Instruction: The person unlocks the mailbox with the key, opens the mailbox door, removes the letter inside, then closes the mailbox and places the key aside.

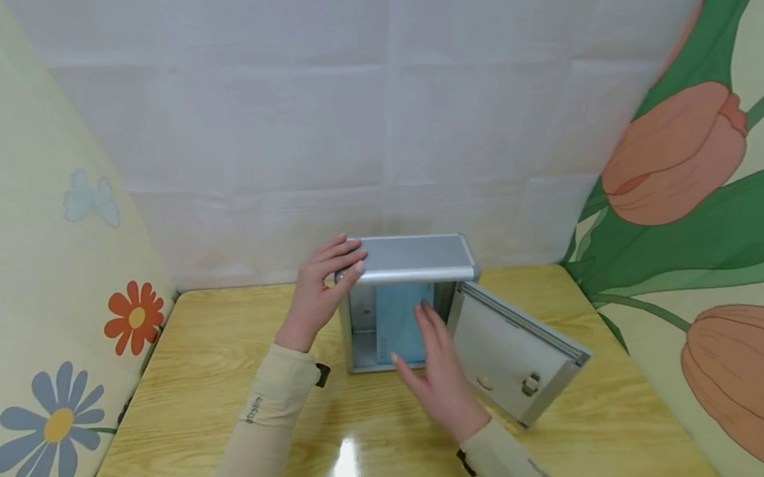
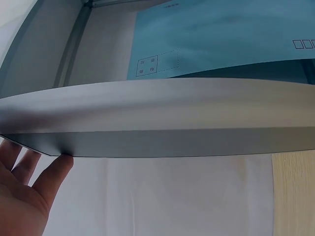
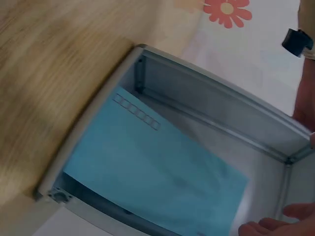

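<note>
Step in hand, prob.: settling a blue envelope (image 1: 398, 324) in the metal box (image 1: 416, 249), or else drawing it out; one moment can't say which. Envelope's inside, standing a bit askew, w/ bare interior showing at its L side. L hand (image 1: 322, 287) rests on the box's top L corner, fingers spread, thumb at the front edge, prob. steadying it. R hand (image 1: 443, 374) is at the opening, fingers long & loose, thumb apart, no grip on the envelope seen; contact w/ it is hard to judge, as the R wrist view cuts the fingers off.

Next move, I'd say: if it's to stay, R hand backs out past the front rim b4 the door (image 1: 496, 341) can shut. Door's swung wide on the box's R side, R hand close to its hinge end. Surface (image 1: 245, 381) has open room L & in front; white backdrop (image 1: 282, 142) limits the rear.
</note>
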Demonstrator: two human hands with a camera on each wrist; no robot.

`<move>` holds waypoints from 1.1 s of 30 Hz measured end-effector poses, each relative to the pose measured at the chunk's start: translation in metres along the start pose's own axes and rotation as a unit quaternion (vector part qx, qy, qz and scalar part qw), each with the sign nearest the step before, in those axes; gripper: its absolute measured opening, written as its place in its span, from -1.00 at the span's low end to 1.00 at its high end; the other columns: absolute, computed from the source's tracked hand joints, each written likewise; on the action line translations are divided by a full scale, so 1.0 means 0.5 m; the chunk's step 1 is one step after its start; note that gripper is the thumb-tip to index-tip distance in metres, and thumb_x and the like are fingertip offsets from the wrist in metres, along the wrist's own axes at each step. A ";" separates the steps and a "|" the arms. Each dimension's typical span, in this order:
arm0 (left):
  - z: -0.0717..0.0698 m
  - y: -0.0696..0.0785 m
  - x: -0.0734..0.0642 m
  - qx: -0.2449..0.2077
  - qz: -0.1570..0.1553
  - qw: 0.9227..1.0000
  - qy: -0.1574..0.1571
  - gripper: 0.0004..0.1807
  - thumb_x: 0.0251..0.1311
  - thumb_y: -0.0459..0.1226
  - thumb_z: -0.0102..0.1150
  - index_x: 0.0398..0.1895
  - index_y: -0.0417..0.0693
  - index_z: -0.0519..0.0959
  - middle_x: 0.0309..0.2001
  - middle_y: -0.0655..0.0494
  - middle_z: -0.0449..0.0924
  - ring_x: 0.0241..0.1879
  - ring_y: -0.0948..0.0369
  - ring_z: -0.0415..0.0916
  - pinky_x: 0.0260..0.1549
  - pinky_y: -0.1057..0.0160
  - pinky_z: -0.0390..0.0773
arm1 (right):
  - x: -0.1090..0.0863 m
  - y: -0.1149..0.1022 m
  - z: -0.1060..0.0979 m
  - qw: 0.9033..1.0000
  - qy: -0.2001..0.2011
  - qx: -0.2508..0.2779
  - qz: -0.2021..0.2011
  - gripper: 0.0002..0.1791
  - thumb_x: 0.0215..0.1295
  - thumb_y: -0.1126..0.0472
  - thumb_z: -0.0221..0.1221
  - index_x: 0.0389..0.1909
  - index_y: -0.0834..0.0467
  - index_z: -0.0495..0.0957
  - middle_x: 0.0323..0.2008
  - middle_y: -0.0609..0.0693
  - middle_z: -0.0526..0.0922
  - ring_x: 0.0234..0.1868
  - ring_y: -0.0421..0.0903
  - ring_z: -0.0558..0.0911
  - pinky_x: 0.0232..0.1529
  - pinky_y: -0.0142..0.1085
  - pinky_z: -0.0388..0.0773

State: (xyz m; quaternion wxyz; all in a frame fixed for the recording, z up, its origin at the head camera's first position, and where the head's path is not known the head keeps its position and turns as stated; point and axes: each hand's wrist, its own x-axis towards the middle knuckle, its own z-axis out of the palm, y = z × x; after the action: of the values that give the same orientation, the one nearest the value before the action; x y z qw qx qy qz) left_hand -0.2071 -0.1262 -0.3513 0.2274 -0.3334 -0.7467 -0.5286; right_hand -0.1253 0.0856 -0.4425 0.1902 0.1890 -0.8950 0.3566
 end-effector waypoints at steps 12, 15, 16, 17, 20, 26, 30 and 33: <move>0.000 -0.003 0.001 -0.006 0.001 1.000 0.004 -0.71 0.18 -0.53 0.19 -0.01 -0.41 0.60 0.12 -0.32 0.49 0.32 -0.11 0.20 0.32 -0.04 0.18 | 0.037 0.054 0.066 0.996 0.039 -0.021 0.077 -0.04 0.25 0.04 0.26 0.48 0.25 -0.10 0.42 0.27 0.00 0.38 0.17 0.13 0.31 0.00 0.23; 0.002 -0.014 0.000 -0.008 0.001 1.000 0.006 -0.71 0.19 -0.50 0.20 0.00 -0.38 0.61 0.12 -0.29 0.49 0.33 -0.07 0.20 0.32 -0.02 0.18 | 0.042 0.061 0.075 0.993 0.033 -0.022 0.111 0.01 0.23 0.03 0.28 0.50 0.20 -0.15 0.43 0.28 -0.05 0.39 0.20 0.11 0.30 0.02 0.23; 0.004 -0.025 -0.001 -0.008 0.004 1.000 0.007 -0.71 0.19 -0.49 0.21 0.00 -0.35 0.61 0.13 -0.26 0.50 0.33 -0.04 0.20 0.32 -0.01 0.18 | 0.043 0.062 0.078 0.992 0.031 -0.022 0.121 0.02 0.23 0.04 0.28 0.50 0.19 -0.17 0.44 0.28 -0.07 0.39 0.20 0.10 0.30 0.03 0.23; 0.005 -0.036 -0.002 -0.008 0.005 1.000 0.007 -0.70 0.20 -0.46 0.21 0.01 -0.32 0.62 0.14 -0.23 0.50 0.34 -0.01 0.20 0.33 0.01 0.18 | 0.045 0.064 0.080 0.991 0.030 -0.019 0.129 0.03 0.23 0.04 0.28 0.51 0.19 -0.18 0.44 0.29 -0.09 0.39 0.21 0.08 0.30 0.04 0.22; 0.009 -0.067 -0.006 -0.005 0.011 1.000 0.007 -0.69 0.23 -0.38 0.23 0.04 -0.20 0.63 0.17 -0.10 0.51 0.35 0.09 0.18 0.34 0.07 0.17 | 0.048 0.071 0.088 0.989 0.030 -0.013 0.144 0.07 0.22 0.06 0.29 0.51 0.20 -0.25 0.44 0.31 -0.12 0.39 0.24 0.08 0.31 0.06 0.20; 0.011 -0.078 -0.006 -0.005 0.009 1.000 0.006 -0.69 0.23 -0.36 0.23 0.06 -0.14 0.64 0.18 -0.03 0.50 0.36 0.13 0.16 0.34 0.09 0.16 | 0.055 0.086 0.101 0.984 0.036 0.006 0.174 0.14 0.21 0.07 0.30 0.51 0.18 -0.36 0.40 0.39 -0.06 0.35 0.30 0.13 0.31 0.08 0.20; 0.012 -0.073 -0.005 -0.003 0.006 1.000 0.008 -0.68 0.19 -0.45 0.24 0.03 -0.20 0.64 0.17 -0.09 0.51 0.35 0.07 0.17 0.34 0.06 0.15 | 0.058 0.093 0.106 0.982 0.038 0.013 0.185 0.15 0.20 0.07 0.31 0.51 0.19 -0.36 0.37 0.44 -0.02 0.32 0.36 0.17 0.28 0.12 0.23; 0.011 -0.054 -0.002 -0.005 0.003 1.000 0.008 -0.69 0.16 -0.51 0.22 0.01 -0.30 0.63 0.15 -0.19 0.50 0.34 -0.02 0.18 0.34 0.00 0.15 | 0.060 0.098 0.111 0.980 0.035 0.012 0.198 0.15 0.19 0.07 0.31 0.50 0.21 -0.34 0.37 0.45 -0.02 0.31 0.37 0.18 0.28 0.12 0.22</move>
State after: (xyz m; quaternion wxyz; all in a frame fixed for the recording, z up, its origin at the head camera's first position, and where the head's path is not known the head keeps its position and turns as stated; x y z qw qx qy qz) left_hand -0.2265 -0.1269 -0.3711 0.2336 -0.3328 -0.7412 -0.5341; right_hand -0.1855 0.0734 -0.4935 0.1446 -0.0017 -0.9032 0.4040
